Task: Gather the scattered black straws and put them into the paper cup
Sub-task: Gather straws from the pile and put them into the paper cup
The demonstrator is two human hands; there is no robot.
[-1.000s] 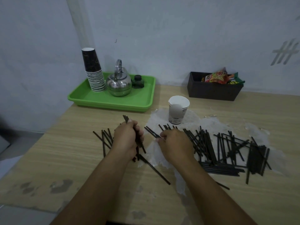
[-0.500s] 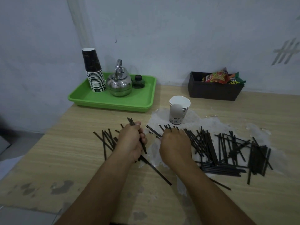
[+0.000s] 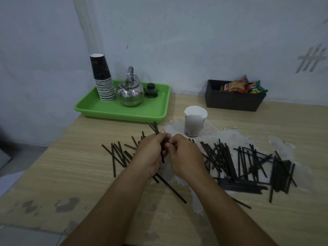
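The left hand [image 3: 150, 153] holds a small bunch of black straws [image 3: 156, 128], and the right hand [image 3: 184, 155] pinches the same bunch. More loose straws [image 3: 248, 166] lie right of the hands, and the paper cup [image 3: 195, 121] stands just behind them.

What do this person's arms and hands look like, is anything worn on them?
Both forearms are bare as far as the picture shows: no sleeves in view. The left hand and right hand wear no gloves; no watch, ring or bracelet shows.
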